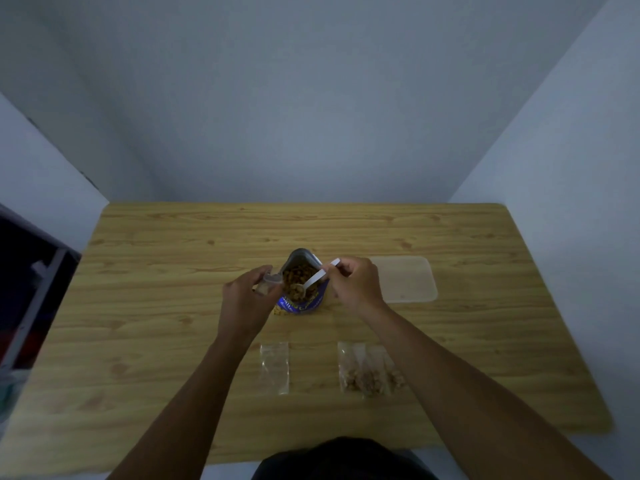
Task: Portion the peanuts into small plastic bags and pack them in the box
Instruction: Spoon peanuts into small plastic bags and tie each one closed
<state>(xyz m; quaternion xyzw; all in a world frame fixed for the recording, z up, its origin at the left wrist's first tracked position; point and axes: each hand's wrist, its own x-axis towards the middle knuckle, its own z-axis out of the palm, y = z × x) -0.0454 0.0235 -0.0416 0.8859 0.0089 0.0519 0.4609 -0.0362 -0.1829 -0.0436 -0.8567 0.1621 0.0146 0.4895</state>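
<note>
A blue peanut pouch (pixel 302 299) stands open at the middle of the wooden table (pixel 156 341), brown peanuts (pixel 294 277) showing inside. My right hand (pixel 355 285) holds a white spoon (pixel 317 278) whose bowl dips into the pouch. My left hand (pixel 247 297) grips a small clear plastic bag (pixel 268 284) right beside the pouch's left edge. Nearer me lie an empty small bag (pixel 275 367) and three filled bags of peanuts (pixel 369 370) side by side. A translucent plastic box (pixel 407 280) lies to the right of the pouch.
White walls close in the table at the back and on the right. A dark shelf unit (pixel 31 296) stands off the table's left edge.
</note>
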